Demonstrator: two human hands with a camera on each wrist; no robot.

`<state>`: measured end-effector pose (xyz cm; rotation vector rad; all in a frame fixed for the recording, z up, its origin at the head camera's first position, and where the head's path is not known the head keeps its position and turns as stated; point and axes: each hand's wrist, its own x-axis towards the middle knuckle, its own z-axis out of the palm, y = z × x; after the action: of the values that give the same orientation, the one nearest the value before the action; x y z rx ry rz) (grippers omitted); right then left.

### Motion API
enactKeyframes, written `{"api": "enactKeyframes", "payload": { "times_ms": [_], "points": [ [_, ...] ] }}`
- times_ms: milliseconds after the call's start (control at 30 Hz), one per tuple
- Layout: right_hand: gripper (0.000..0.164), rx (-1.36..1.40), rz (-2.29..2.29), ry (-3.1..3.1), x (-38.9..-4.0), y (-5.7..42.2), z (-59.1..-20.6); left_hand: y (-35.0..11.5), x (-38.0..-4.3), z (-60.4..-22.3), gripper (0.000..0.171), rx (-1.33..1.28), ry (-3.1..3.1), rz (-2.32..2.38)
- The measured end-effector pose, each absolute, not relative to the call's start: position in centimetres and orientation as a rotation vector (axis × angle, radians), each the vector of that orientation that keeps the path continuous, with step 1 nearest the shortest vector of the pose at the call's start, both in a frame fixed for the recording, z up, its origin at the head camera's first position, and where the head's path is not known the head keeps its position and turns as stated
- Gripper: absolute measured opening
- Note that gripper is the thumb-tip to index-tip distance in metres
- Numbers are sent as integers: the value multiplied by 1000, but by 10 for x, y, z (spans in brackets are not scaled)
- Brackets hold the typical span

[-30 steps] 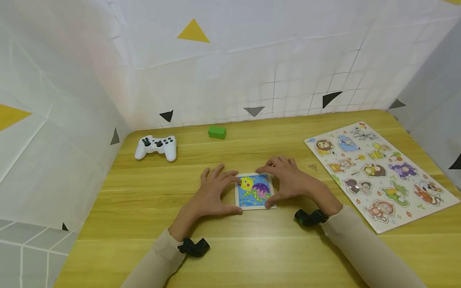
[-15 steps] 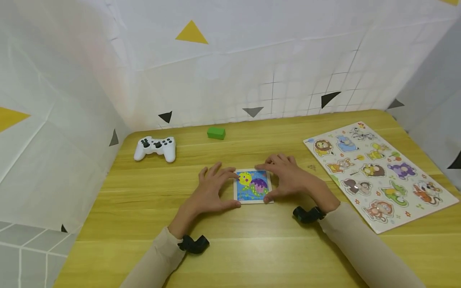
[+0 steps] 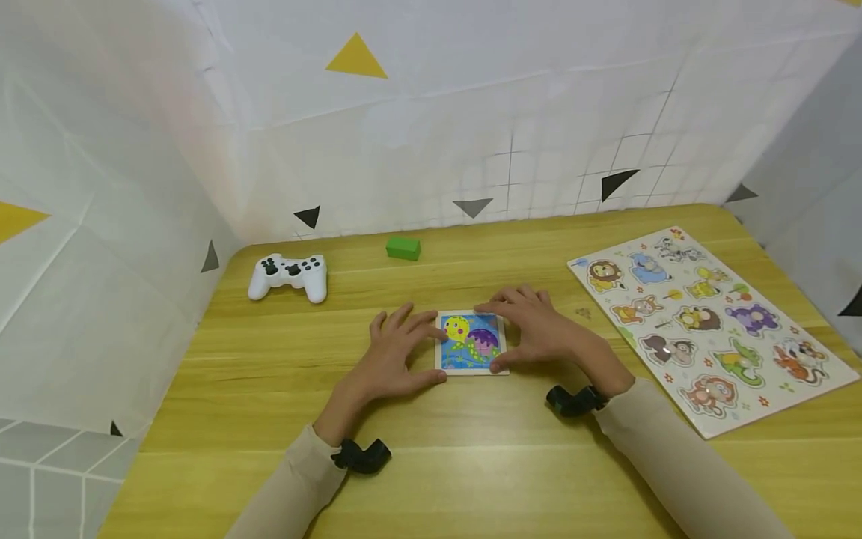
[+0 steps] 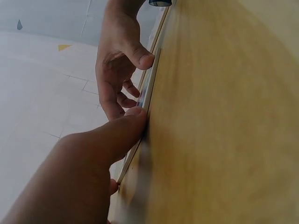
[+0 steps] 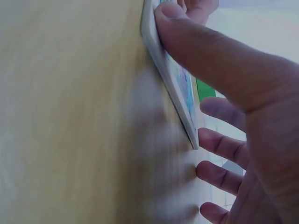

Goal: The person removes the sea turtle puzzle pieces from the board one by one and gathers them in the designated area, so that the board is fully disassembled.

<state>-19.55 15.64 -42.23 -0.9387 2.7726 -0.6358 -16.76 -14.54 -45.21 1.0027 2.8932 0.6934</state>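
Observation:
A small square jigsaw puzzle [image 3: 471, 343] with a yellow-and-purple turtle on blue in a pale frame lies near the middle of the table. On its left side my left hand [image 3: 393, 359] holds it, thumb at the near corner, fingers near the far one. My right hand [image 3: 539, 329] holds the right side in the same way. In the right wrist view, my right thumb [image 5: 187, 35] lies over the puzzle's edge [image 5: 170, 86], other fingers spread beyond it. Seen from the left wrist, my left thumb [image 4: 128, 128] presses the near edge.
A white game controller [image 3: 288, 277] lies at the back left and a green block [image 3: 403, 248] at the back. On the right is a large animal puzzle board [image 3: 707, 329]. White cloth walls [image 3: 431, 150] surround the wooden table [image 3: 471, 464].
The turtle puzzle has slid a little away from me, toward the back of the table, with both hands moving along at its sides. Other things stay where they were.

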Motion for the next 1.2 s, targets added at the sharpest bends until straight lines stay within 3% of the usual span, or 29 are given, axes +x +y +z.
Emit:
{"api": "enactKeyframes", "payload": {
  "times_ms": [433, 1200],
  "points": [
    [93, -946, -726, 2780, -199, 160, -428, -146, -169, -455, 44, 1056, 2912, 722],
    [81, -962, -733, 2756, -199, 160, -427, -148, -168, -454, 46, 1049, 2882, 752]
  ]
}}
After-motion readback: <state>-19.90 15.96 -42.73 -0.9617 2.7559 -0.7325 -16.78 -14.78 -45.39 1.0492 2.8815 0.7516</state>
